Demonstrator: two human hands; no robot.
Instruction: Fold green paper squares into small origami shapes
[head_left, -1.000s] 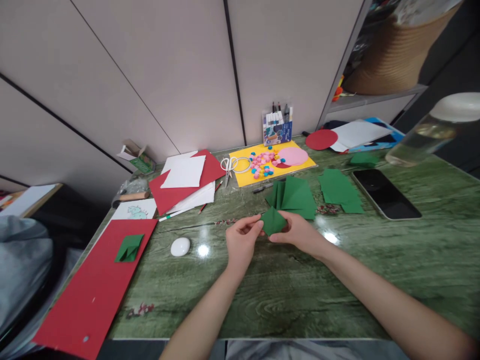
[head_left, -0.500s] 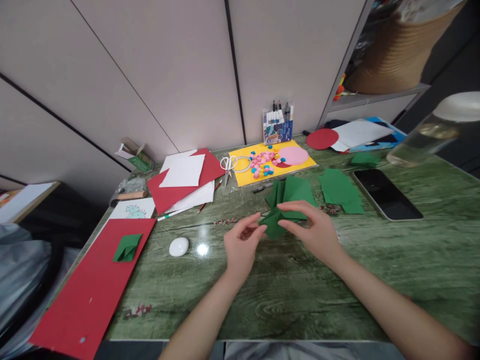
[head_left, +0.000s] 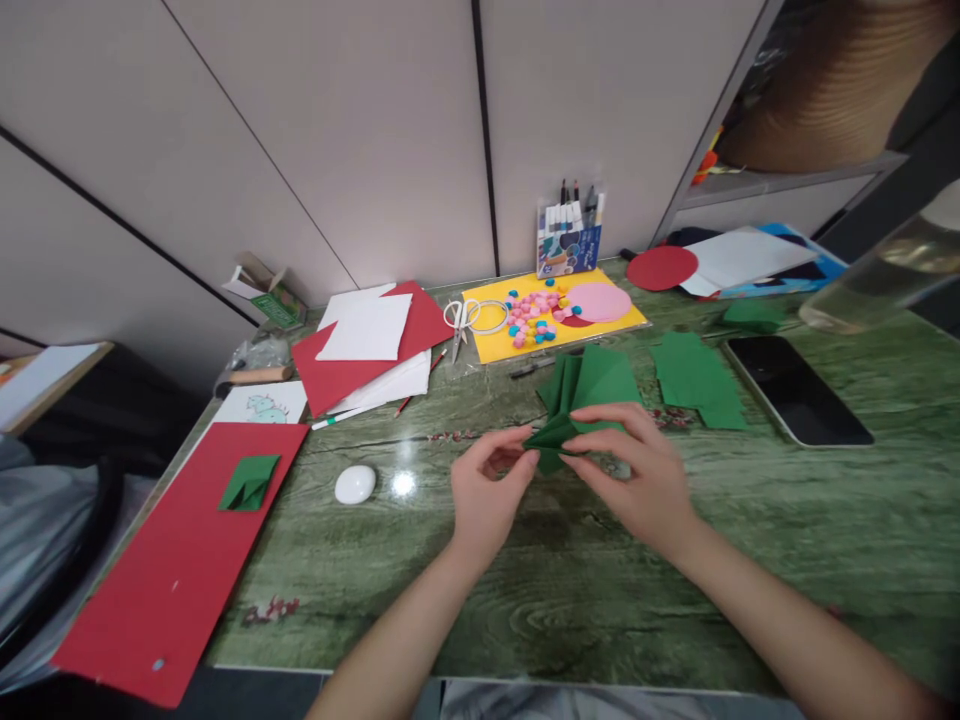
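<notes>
A folded piece of green paper (head_left: pixel 551 436) is held between my two hands, just above the table. My left hand (head_left: pixel 491 490) pinches its left edge between thumb and fingers. On its right side, my right hand (head_left: pixel 637 475) grips it the same way, fingertips close to the left ones. Directly behind lie more green paper sheets (head_left: pixel 604 375), some of them folded, and partly covered by my right hand. Another stack of green paper (head_left: pixel 694 375) rests farther right. A small folded green paper piece (head_left: pixel 250 483) sits on the long red sheet (head_left: pixel 169 560) at left.
A white egg-shaped object (head_left: pixel 355 485) stands left of my hands. Scissors (head_left: pixel 457 330), a yellow sheet (head_left: pixel 487 345) bearing several coloured balls, and a pen box (head_left: pixel 568 245) are along the back. To the right are a phone (head_left: pixel 799 390) and a clear bottle (head_left: pixel 877 275).
The right fingertips have closed onto the green paper, which now lies flatter between both hands. The view has shifted slightly.
</notes>
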